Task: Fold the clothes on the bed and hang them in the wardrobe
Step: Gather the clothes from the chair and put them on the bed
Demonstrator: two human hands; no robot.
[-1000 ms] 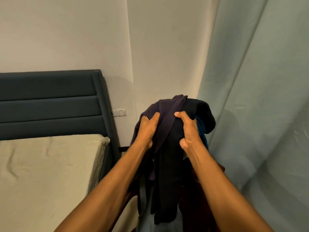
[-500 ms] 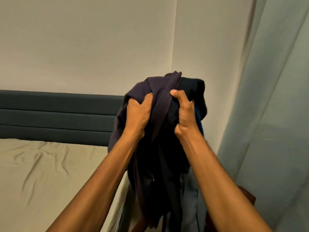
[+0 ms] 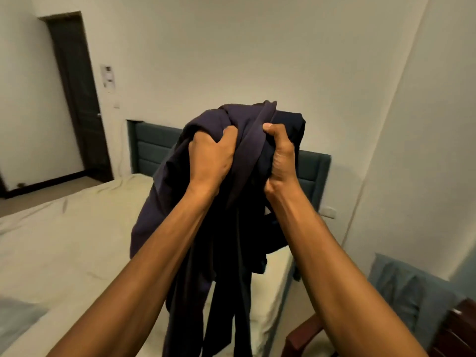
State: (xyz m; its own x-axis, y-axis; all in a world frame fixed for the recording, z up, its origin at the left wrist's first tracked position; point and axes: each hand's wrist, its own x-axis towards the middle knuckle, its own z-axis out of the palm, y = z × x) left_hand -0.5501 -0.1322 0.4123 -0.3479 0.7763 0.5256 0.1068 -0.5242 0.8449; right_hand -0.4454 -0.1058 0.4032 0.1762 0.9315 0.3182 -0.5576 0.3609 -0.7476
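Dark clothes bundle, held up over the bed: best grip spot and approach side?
Grip the bunched top of the clothes bundle, from the near side, as the left hand and right hand do. The wad is thickest there; the loose ends hang free below.

Bundle of dark clothes (image 3: 206,243): navy-purple fabric outermost, a blacker garment on its right side. Bunched and unfolded, held up in the air over the near right part of the bed (image 3: 64,253). Top gathered into a crumpled mound; loose ends hang straight down in long strips. Bed: cream sheet, wrinkled, dark teal padded headboard at the far end.
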